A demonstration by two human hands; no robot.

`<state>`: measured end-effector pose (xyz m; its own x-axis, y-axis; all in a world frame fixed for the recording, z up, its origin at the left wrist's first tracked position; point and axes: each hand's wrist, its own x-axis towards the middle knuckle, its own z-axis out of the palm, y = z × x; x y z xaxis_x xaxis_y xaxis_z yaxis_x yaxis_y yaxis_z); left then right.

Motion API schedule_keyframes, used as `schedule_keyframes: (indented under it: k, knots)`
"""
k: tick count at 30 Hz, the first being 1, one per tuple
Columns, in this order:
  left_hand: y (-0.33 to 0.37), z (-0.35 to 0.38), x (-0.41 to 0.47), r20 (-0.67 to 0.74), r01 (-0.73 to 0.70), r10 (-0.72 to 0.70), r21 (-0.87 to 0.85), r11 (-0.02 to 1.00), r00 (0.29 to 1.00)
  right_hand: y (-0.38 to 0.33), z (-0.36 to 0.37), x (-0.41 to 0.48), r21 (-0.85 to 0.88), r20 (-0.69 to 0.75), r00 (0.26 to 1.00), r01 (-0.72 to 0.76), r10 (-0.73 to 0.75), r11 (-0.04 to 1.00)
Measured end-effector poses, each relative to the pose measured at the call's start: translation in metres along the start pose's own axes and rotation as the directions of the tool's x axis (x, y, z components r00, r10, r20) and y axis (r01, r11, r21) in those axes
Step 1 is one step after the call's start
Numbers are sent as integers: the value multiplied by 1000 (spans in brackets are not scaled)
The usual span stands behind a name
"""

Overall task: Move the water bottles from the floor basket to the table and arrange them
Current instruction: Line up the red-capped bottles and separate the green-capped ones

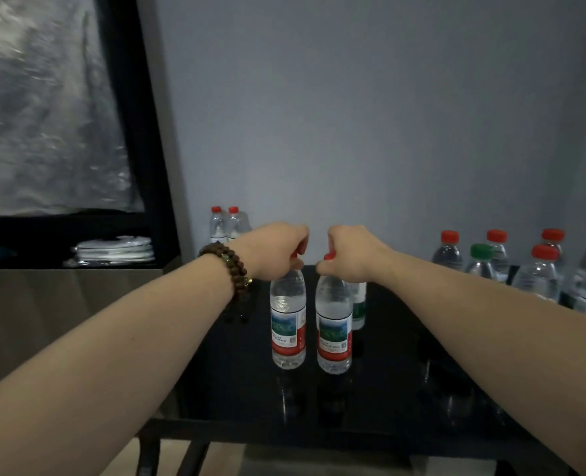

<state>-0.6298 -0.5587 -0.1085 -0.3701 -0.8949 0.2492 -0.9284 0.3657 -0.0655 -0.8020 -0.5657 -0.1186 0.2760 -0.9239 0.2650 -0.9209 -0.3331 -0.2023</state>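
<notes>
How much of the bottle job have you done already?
Much looks done: a group of clear plastic bottles with red and green caps stands on the black table's right, and two red-capped bottles stand by the wall. In hand: the left hand grips the left red-labelled clear bottle by its cap, the right hand the right red-labelled clear bottle, both upright mid-table. The basket is unseen, so what's left is unknown.

Plain grey-blue wall (353, 115) straight ahead, dimly lit. Over on the left, a thick black frame (132, 97) round a streaky grey panel (44, 97). Below it, a stack of white folded things (114, 250) on a dull brownish ledge (61, 304). Down front, a glossy black table (405, 355), picking up faint reflections.
</notes>
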Motion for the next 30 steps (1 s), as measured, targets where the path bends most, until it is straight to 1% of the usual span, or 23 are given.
schedule_keyframes:
  k: [6, 10, 12, 14, 16, 20, 24, 26, 27, 30]
  knots:
    - [-44, 3, -14, -11, 126, -127, -57, 990, 992, -31, 12, 22, 29, 33, 999, 24, -25, 999]
    - [-66, 12, -15, -4, 171, -172, -60, 983, 985, -41, 23, 32, 39, 43, 998, 42, -44, 998]
    - [-74, 16, -15, -1, 189, -189, -74, 979, 982, -43, 24, 35, 0, 69, 996, 52, -52, 999]
    - [-78, 15, -13, -7, 200, -201, -95, 975, 980, -45, 19, 36, -92, 93, 993, 75, -66, 993]
    - [-77, 12, -10, 20, 209, -208, -92, 974, 978, -44, 13, 36, -177, 119, 990, 90, -70, 980]
    - [-70, 7, 0, 102, 238, -235, -14, 971, 967, -41, 7, 38, -225, 111, 992, 86, -62, 970]
    - [-63, 4, 3, 89, 332, -336, 60, 941, 937, -45, 4, 38, -265, 73, 996, 67, -49, 962]
    - [-58, 6, 4, 95, 384, -394, 110, 917, 914, -47, 6, 39, -274, 98, 994, 78, -53, 959]
    - [-56, 7, 4, 106, 386, -400, 134, 913, 910, -49, 7, 39, -275, 119, 991, 85, -54, 958]
    - [-54, 7, 6, 150, 335, -357, 152, 930, 922, -50, 7, 41, -235, 198, 978, 106, -59, 966]
